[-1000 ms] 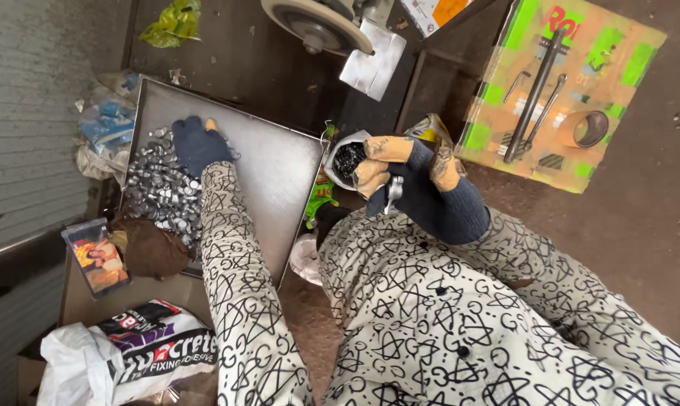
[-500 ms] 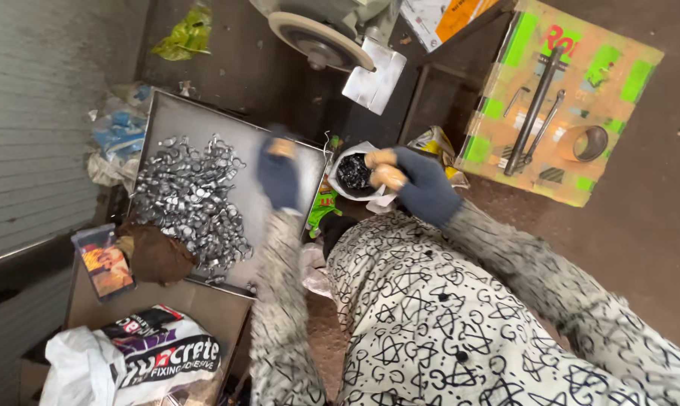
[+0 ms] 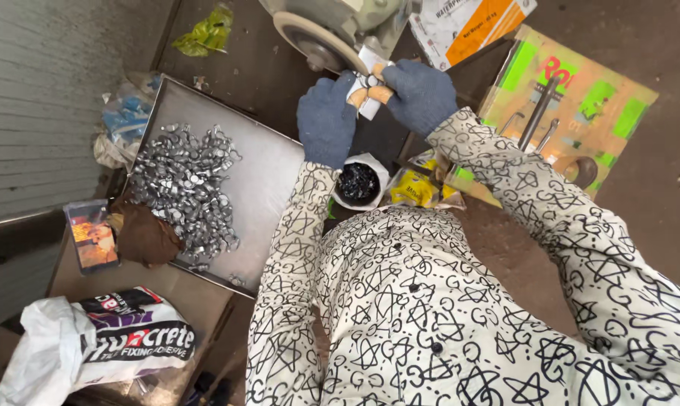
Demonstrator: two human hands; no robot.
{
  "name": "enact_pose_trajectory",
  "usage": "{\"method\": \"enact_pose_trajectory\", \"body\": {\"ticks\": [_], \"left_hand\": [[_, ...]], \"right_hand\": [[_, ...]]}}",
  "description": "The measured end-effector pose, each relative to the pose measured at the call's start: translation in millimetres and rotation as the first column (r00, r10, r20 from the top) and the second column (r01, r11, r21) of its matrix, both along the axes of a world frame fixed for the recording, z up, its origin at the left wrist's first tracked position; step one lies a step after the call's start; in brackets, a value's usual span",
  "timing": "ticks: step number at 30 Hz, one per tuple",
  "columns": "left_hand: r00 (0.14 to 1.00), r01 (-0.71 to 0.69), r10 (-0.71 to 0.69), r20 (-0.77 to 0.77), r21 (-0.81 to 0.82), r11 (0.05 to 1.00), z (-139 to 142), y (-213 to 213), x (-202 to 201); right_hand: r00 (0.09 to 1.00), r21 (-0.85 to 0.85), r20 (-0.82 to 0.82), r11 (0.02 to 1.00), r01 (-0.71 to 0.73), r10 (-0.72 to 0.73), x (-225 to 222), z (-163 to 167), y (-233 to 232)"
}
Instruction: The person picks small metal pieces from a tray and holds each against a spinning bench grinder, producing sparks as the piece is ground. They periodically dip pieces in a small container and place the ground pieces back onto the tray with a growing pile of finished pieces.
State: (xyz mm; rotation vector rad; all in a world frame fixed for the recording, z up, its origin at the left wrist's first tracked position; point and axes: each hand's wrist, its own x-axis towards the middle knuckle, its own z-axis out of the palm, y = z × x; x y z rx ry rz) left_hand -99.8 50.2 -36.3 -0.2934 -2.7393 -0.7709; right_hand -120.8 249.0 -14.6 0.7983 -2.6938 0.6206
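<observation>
Both my hands wear blue-grey knit gloves with orange-tan fingertips. My left hand [image 3: 326, 116] and my right hand [image 3: 421, 94] meet in front of a round grinding wheel [image 3: 315, 41] on a machine. Their fingertips pinch together on something small that I cannot make out. A metal tray [image 3: 261, 180] to the left holds a heap of small shiny metal parts [image 3: 182, 188]. Below my hands stands a small white cup of black paste [image 3: 359, 183].
A bright green and yellow cardboard piece [image 3: 580, 98] with metal rods lies at the right. A phone [image 3: 92, 234], a brown cloth [image 3: 146, 234] and a white printed bag [image 3: 114, 338] lie at the lower left. Yellow wrappers [image 3: 415, 188] sit by the cup.
My left hand has left the tray of metal parts and risen to join my right hand. Both hands moved up from the cup to the grinding wheel.
</observation>
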Motion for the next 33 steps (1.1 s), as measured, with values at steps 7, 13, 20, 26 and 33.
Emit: {"method": "enact_pose_trajectory", "body": {"ticks": [7, 13, 20, 26, 33], "left_hand": [[0.995, -0.061, 0.076, 0.071, -0.194, 0.979, -21, 9, -14], [0.992, -0.092, 0.113, 0.055, -0.299, 0.950, -25, 26, 2], [0.999, -0.052, 0.053, 0.008, -0.118, 0.992, -25, 18, 6], [0.997, -0.025, 0.041, -0.059, 0.251, 0.968, -4, -16, 24], [0.780, -0.433, 0.609, 0.145, -0.577, 0.693, -29, -159, 7]], "right_hand": [[0.986, -0.027, 0.099, 0.991, -0.134, 0.136, -22, 6, 7], [0.827, 0.060, 0.166, 0.832, -0.552, 0.537, -80, 21, 18], [0.885, 0.088, 0.157, 0.887, -0.454, 0.438, -72, 18, 17], [0.347, -0.544, 0.732, 0.196, 0.816, 0.586, 78, -38, -2], [0.295, -0.574, 0.354, -0.043, 0.818, 0.888, 148, -57, -18]]}}
